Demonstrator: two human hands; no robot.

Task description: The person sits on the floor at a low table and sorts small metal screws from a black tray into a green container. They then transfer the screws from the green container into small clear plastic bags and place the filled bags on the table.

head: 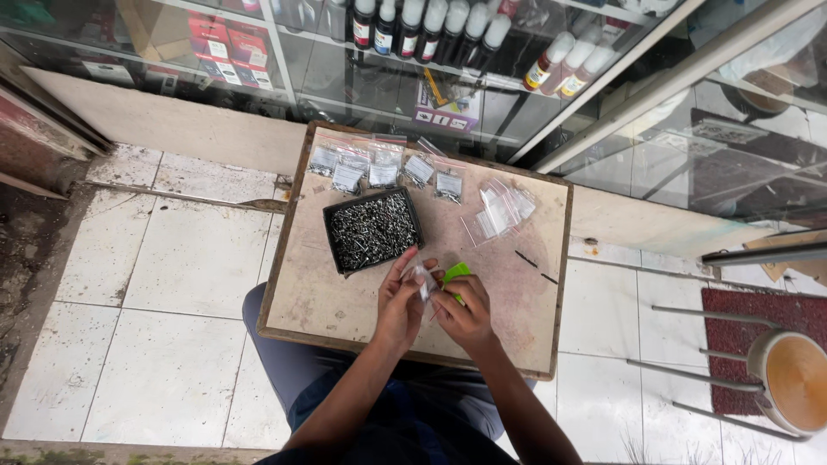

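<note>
— Item in hand?
— One small clear bag point(422, 277), pinched in my left hand point(398, 303) over the board point(508, 301); my right hand point(465, 314) gripped a green scoop point(456, 273) beside it.
— Step?
— Filling, I judged. Next called for more screws from the black tray point(372, 229).

A square wooden board point(345, 297) rests on the seated person's lap, over a white tiled floor point(164, 327). Five filled zip bags point(383, 169) lie in a row along the board's far edge, and a loose heap of empty clear bags point(501, 209) sits to the right of them. Two small dark screws point(536, 267) lie apart near the right edge. Behind stands a glass display cabinet point(482, 95) with bottles point(431, 26). A round stool point(788, 379) stands on a red mat point(732, 327).
</note>
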